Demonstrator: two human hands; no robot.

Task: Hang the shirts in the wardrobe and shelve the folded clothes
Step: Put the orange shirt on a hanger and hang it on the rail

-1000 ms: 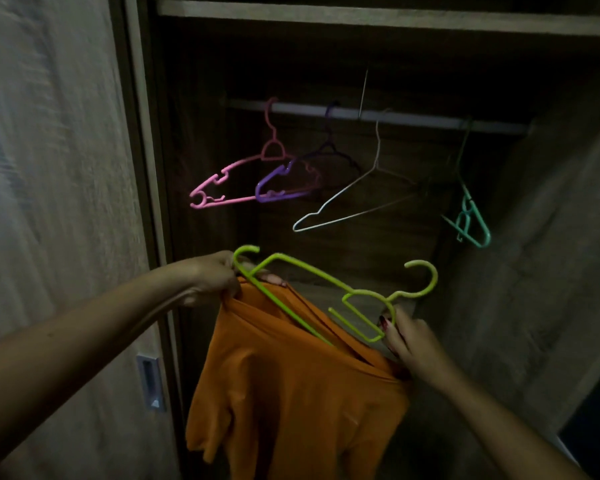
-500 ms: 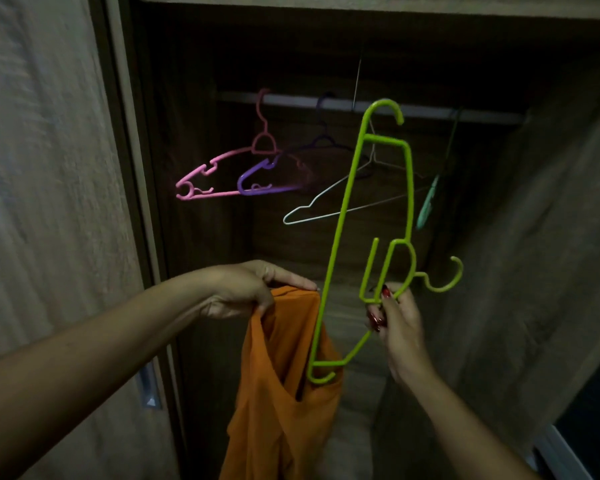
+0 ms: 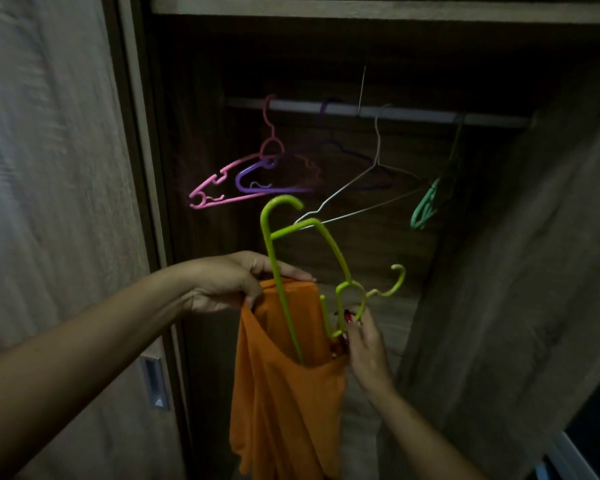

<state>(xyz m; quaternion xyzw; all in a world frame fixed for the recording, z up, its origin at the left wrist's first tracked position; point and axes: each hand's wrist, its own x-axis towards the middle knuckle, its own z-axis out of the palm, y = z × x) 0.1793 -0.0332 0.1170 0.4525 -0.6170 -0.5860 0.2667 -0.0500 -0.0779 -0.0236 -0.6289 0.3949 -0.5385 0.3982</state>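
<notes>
The left hand (image 3: 229, 289) is reaching in from the lower left and pinching the top edge of an orange shirt (image 3: 284, 393) between thumb and curled fingers. The shirt is hanging limp below that hand in long soft folds, plain and bright orange, with its opening gaping upward. The right hand (image 3: 364, 341) is coming up from the lower right, its fingertips pinching the small loop under the hook of a lime-green hanger (image 3: 269, 249). The hanger is standing on end: one arm is dipping down into the shirt's opening, the other arm, with its curled tip, is pointing up, and the hanging hook is sticking out to the right. Shirt and hanger are hovering in front of the open wardrobe, below the rail (image 3: 413, 114) and not touching it.

To the left, a pale wood-grain door (image 3: 49, 202) is showing a recessed metal handle (image 3: 155, 382). To the right, the wardrobe's side panel (image 3: 516, 271) is running back into the dark.

Deeper in, four bare hangers are hanging from the rail. A pink hanger (image 3: 236, 181) is sitting near the rail's left end, with a purple hanger (image 3: 257, 183) just beside it and overlapping it. A thin white wire hanger (image 3: 354, 188) is hanging near the middle, and a teal hanger (image 3: 425, 209) is hanging edge-on near the right end. Above the rail, a shelf (image 3: 361, 10) is crossing the top of the wardrobe.
</notes>
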